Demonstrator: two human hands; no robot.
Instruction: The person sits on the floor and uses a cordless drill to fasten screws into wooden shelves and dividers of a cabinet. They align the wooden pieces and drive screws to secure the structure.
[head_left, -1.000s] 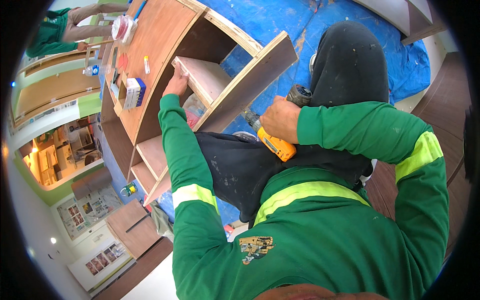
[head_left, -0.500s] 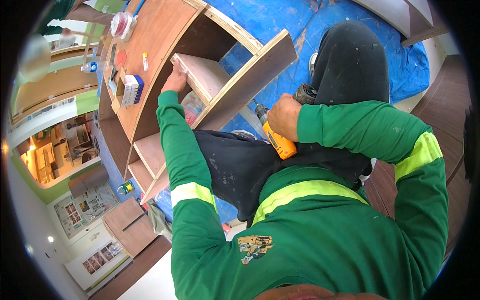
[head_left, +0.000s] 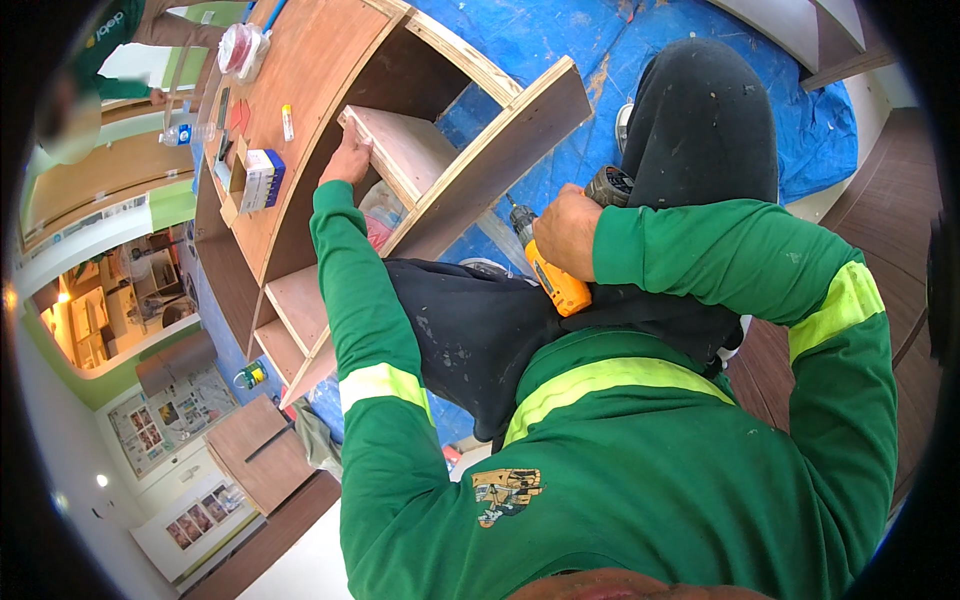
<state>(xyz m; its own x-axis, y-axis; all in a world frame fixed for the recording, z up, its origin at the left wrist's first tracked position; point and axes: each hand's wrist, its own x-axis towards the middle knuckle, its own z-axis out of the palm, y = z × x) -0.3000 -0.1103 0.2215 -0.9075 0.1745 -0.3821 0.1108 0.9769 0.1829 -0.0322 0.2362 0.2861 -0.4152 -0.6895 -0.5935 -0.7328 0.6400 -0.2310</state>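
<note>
Currently fingers clamped: left hand (head_left: 346, 160) on board (head_left: 408, 150) inside cabinet (head_left: 325, 75), right hand (head_left: 567, 233) around drill (head_left: 562, 287) outside; slack left grip could skew board.

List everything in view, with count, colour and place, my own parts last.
wooden cabinet: one, brown, left of centre
shelf board: one, pale, at left hand
power drill: one, yellow and black, in right hand
slim tube: one, white and yellow, on cabinet
box: one, white and blue, on cabinet
bottle: one, clear, at cabinet's left edge
tarp: one, blue, floor
co-worker: one, green top, upper left
background items: several, mixed colours, left, too small to count
left hand: one, green-sleeved, on shelf board's end
right hand: one, green-sleeved, around drill
legs: two, black-trousered, centre
</note>
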